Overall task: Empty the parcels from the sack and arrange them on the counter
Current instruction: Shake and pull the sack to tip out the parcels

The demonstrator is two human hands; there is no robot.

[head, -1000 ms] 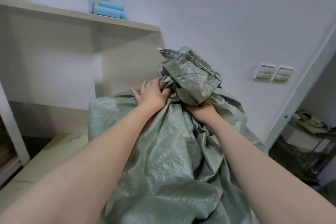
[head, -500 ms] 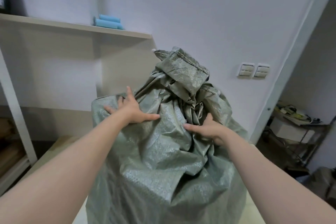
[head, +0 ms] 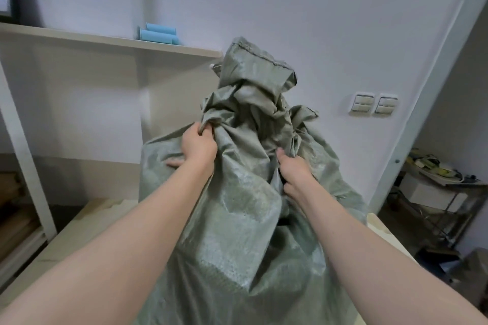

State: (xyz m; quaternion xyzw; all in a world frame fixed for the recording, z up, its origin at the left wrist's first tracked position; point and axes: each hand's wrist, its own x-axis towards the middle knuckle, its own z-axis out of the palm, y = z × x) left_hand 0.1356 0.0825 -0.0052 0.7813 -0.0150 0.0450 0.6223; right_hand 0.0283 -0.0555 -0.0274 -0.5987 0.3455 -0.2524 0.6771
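Observation:
A large grey-green woven sack (head: 245, 232) stands upright on the pale counter (head: 87, 229), full and bulging, its neck bunched and folded over at the top. My left hand (head: 198, 146) grips a fold of the fabric at the left of the neck. My right hand (head: 294, 175) grips the crumpled fabric on the right side, a little lower. No parcels show; the sack hides its contents.
A wall shelf (head: 111, 42) carries light blue rolls (head: 159, 34). Two wall switches (head: 375, 104) sit right of the sack. A white upright post (head: 25, 150) stands at the left. Beyond the door frame at right is a cluttered trolley (head: 438, 185).
Half a second ago both hands lay flat and spread on the sack's shoulders. Now they have moved up and closed on the fabric near the neck, and the top stands taller.

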